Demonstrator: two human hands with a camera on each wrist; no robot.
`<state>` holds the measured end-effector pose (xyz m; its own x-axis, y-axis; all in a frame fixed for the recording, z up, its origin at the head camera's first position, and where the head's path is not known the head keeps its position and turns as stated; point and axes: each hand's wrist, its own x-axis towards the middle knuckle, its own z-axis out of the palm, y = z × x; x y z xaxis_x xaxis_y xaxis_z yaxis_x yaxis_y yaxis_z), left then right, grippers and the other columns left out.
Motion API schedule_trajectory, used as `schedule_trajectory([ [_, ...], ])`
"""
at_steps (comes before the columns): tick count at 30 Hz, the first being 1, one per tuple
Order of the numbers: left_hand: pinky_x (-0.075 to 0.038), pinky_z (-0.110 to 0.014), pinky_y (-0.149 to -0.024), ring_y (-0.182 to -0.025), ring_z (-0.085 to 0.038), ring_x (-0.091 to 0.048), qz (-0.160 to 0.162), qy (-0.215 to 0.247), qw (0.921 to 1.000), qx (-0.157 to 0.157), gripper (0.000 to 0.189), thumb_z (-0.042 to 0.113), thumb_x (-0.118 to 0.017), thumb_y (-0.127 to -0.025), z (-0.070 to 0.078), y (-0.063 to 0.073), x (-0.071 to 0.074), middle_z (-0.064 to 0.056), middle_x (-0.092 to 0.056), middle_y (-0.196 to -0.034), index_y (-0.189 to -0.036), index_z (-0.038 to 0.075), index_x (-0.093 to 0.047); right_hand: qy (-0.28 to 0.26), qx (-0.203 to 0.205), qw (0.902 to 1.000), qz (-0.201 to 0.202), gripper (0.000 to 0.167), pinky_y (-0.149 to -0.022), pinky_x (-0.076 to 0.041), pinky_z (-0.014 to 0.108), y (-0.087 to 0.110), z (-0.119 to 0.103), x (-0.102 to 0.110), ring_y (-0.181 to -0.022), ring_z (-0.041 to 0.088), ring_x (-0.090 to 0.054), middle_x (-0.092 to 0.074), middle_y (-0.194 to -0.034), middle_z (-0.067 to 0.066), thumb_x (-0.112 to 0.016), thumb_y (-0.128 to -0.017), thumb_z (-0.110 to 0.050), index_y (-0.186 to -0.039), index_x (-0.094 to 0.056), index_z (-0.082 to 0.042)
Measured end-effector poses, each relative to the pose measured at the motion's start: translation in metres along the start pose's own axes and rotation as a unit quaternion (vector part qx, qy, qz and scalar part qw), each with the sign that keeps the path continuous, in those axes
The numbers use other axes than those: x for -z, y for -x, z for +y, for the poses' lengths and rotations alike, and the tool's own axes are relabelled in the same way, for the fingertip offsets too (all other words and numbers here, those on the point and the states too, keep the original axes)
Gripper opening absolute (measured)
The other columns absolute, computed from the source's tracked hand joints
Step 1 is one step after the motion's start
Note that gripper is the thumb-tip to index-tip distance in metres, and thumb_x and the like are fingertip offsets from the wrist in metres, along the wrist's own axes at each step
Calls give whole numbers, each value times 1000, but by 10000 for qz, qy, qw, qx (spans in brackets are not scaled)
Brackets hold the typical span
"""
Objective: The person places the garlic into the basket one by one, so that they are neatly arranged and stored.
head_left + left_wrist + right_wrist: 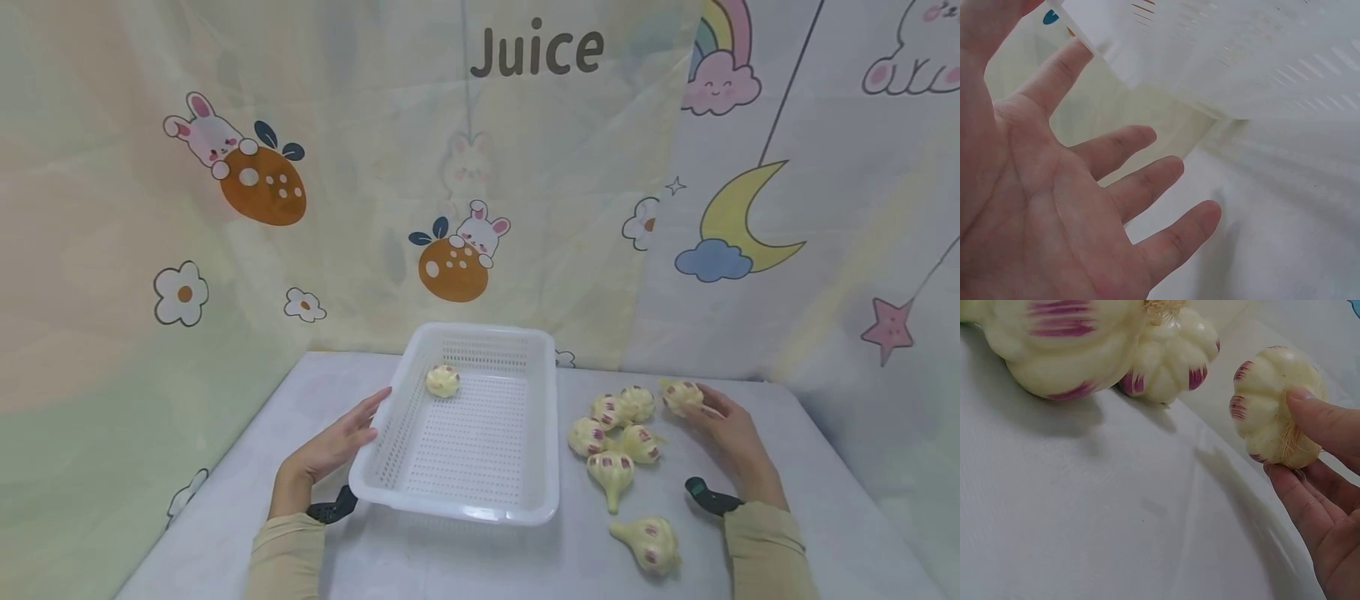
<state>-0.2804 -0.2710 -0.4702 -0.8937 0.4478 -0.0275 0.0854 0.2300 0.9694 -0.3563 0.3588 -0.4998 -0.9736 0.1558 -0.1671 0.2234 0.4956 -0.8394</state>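
In the head view my right hand (731, 425) pinches a garlic bulb (681, 397) at the right of the table. The right wrist view shows the thumb (1313, 419) on top of that cream bulb, near its stringy roots, with fingers beneath. My left hand (333, 450) is at the left side of a white perforated plastic basket (457, 510). Its fingers are straight and spread, the index fingertip (1079, 53) right at the basket's rim. One garlic bulb (443, 381) lies inside the basket, toward the back left.
Several garlic bulbs with purple streaks, among them one pointing its stem forward (611, 472), lie right of the basket. Another bulb (649, 546) is nearer the front. A printed curtain (555, 208) hangs behind the white table (450, 567).
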Motion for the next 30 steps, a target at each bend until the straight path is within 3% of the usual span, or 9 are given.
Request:
schedule_trajectory([
  [4,-36,-47,-102,-132,-30,-41,-26,-24,10000,-37,65,21,-51,-98,-2,-1,0,-10,-31,-153,-150,37,-17,5,44,10000,-77,96,-106,-20,67,8,-7,2,-141,49,-14,-10,-159,19,-54,-82,-68,-154,-12,-20],
  [10,-33,-53,-105,-134,-32,-38,36,-12,10000,67,65,24,-53,-97,1,0,-2,-7,-31,-153,-150,39,-18,-358,448,9982,-169,95,-107,-22,64,12,-10,6,-141,49,-15,-11,-156,25,-56,-85,-61,-154,-7,-19],
  [17,-35,-50,-104,-133,-32,-39,-8,89,9999,72,66,23,-52,-98,4,0,-4,-9,-31,-153,-150,38,-16,-372,887,9953,-68,84,-106,-27,63,11,-10,11,-138,47,-25,-20,-155,22,-54,-86,-60,-153,-19,-23],
  [21,-36,-48,-104,-133,-32,-39,-33,149,9999,42,65,23,-52,-98,4,0,-3,-10,-30,-153,-151,38,-16,-457,952,9944,-8,83,-106,-29,61,12,-14,10,-138,45,-28,-21,-155,21,-55,-86,-60,-152,-22,-22],
  [30,-32,-56,-106,-135,-33,-37,44,59,9999,95,66,27,-54,-97,1,-1,-2,-7,-30,-154,-149,41,-17,-579,1002,9933,-70,88,-106,-27,62,13,-22,7,-139,48,-23,-17,-156,24,-58,-87,-55,-152,-18,-13],
])
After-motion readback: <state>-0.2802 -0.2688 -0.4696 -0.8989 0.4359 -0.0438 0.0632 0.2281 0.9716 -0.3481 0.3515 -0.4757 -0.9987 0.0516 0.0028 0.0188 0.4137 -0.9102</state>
